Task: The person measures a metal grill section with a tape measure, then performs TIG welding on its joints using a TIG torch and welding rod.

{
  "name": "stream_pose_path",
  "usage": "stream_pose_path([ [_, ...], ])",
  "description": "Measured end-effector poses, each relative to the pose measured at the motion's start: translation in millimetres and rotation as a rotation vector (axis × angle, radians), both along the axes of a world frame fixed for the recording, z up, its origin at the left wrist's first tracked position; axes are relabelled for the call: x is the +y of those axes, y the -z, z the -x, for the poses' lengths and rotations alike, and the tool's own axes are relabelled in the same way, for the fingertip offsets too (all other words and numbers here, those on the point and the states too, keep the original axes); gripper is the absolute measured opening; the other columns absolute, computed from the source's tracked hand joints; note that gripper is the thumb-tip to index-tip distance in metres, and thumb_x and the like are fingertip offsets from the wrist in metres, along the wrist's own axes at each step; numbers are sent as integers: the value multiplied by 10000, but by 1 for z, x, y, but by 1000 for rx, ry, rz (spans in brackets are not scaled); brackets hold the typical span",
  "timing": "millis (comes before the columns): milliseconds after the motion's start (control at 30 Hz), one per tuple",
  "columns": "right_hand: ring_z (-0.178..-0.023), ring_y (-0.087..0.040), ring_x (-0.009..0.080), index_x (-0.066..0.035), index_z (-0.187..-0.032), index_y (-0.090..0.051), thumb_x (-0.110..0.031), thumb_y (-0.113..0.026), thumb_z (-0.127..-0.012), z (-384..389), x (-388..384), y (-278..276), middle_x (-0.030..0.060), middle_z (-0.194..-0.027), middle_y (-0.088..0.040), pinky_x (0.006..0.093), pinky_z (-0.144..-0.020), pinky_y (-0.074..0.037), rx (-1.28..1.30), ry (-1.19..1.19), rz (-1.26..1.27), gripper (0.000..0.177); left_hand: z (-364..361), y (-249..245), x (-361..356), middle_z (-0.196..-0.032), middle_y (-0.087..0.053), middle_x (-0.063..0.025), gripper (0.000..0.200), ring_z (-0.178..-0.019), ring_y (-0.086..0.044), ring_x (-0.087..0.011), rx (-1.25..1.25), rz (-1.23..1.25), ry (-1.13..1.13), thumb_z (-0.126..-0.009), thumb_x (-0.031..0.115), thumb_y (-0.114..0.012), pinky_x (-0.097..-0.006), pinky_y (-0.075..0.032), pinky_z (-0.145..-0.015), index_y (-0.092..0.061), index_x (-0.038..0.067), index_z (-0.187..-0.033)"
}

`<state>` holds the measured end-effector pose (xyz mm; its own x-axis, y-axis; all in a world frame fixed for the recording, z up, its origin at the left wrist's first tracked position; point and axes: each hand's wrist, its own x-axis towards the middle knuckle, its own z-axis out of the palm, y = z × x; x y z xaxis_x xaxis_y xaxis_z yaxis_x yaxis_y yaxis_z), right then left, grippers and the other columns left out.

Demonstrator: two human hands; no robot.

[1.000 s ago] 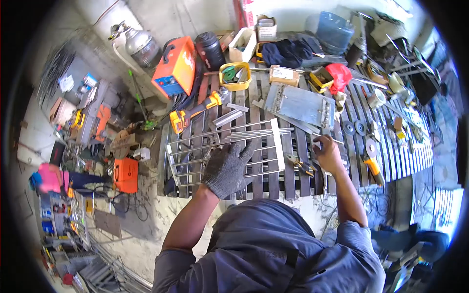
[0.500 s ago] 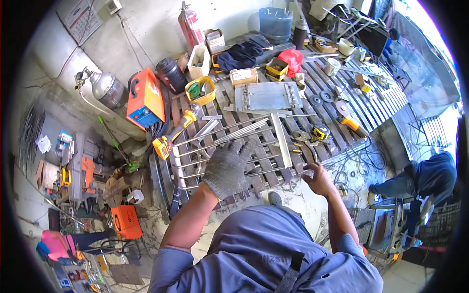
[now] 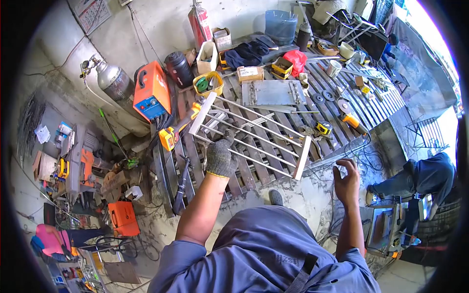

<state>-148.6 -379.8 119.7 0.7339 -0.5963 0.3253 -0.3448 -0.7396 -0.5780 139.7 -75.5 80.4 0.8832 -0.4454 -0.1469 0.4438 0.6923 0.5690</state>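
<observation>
My left hand, in a grey knit glove, is closed around the lower left rods of a metal grille. The grille has two flat end bars joined by several thin parallel rods. It lies at a slant over the slatted metal bench, its left end bar near the yellow bin and its right end bar near the front edge. Some loose thin rods show beneath it. My bare right hand hangs off the bench's front edge, right of the grille, fingers apart and curved, holding nothing.
A yellow cordless grinder and an orange welding machine stand left. A tape measure, an angle grinder and a hinged metal plate lie on the bench. One person bends at the right; another is far left.
The grille has turned clockwise, its left end swinging away from me and its right end coming nearer. My right hand has moved right, away from the grille. The view has shifted slightly.
</observation>
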Motion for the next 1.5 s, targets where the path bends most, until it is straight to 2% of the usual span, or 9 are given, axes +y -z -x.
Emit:
stream_pose_path([
  [333, -1095, -712, 383, 3, -1073, -747, -49, -793, -926, 7, -1, -19, 172, -1133, -743, 451, -995, -540, -37, 38, 108, 162, 17, 6, -3, -1324, -754, -162, 318, -1174, -753, -361, 120, 35, -106, -1134, 160, -593, -523, -672, -998, -661, 0, -1400],
  [600, -1207, -644, 390, -56, -1126, -727, -97, -828, -902, 11, 8, 6, 145, -1227, -713, 502, -1088, -454, 126, -23, 87, 250, 54, 128, 0, -1156, -775, -42, 225, -974, -781, -243, 464, -115, -229, -1149, 192, -583, -361, -681, -810, -697, 157, -1339],
  [733, -1222, -640, 376, -66, -1130, -727, -112, -829, -901, 25, 19, 11, 136, -1229, -704, 493, -1083, -453, 250, -33, 83, 254, 74, 227, 18, -1191, -780, -42, 232, -1058, -776, -263, 562, -29, -255, -1144, 160, -585, -451, -688, -895, -699, 185, -1344],
  [967, -1234, -636, 365, -64, -1130, -729, -116, -827, -897, 44, 37, 8, 135, -1226, -698, 502, -1097, -444, 400, -55, 115, 258, 113, 268, 12, -1306, -773, -124, 315, -1145, -777, -282, 756, 121, -342, -1146, 346, -614, -483, -684, -939, -683, 142, -1377],
  [1067, -1239, -636, 364, -66, -1127, -732, -118, -831, -894, 50, 28, 14, 135, -1234, -697, 504, -1094, -445, 400, -77, 113, 259, 134, 248, 13, -1320, -766, -137, 390, -1159, -775, -289, 751, -202, -258, -1145, 422, -607, -484, -686, -921, -641, 155, -1426],
  [1233, -1244, -636, 363, -69, -1125, -735, -124, -835, -892, 57, -13, 25, 135, -1245, -696, 493, -1093, -446, 375, -163, 67, 260, 141, 243, 20, -938, -815, -100, 552, -757, -803, -326, 725, -690, -126, -1096, 636, -573, -471, -670, -745, -659, 123, -1279],
  [1367, -1233, -643, 377, -51, -1153, -737, -91, -837, -887, 53, -46, -3, 141, -1256, -710, 486, -1088, -473, 216, -237, 43, 287, 157, 239, 34, -838, -768, -93, 422, -655, -732, -262, 779, -502, 109, -1110, 527, -613, -385, -575, -614, -674, 113, -1056],
  [1467, -1129, -721, 395, 17, -1204, -738, -42, -823, -885, 56, -50, -76, 213, -1192, -746, 447, -1016, -551, -87, -385, 5, 335, 182, 105, 24, -873, -740, -64, 373, -635, -658, -205, 310, -341, 28, -1115, 467, -629, -340, -562, -656, -655, 108, -1017],
  [1500, -1097, -737, 381, 61, -1193, -734, -43, -802, -889, 65, -58, -97, 235, -1171, -748, 433, -984, -565, -243, -525, 60, 328, 202, -2, 7, -830, -657, 18, 304, -615, -470, -104, -227, -670, -41, -1184, 285, -492, -293, -383, -577, -704, 154, -1010],
])
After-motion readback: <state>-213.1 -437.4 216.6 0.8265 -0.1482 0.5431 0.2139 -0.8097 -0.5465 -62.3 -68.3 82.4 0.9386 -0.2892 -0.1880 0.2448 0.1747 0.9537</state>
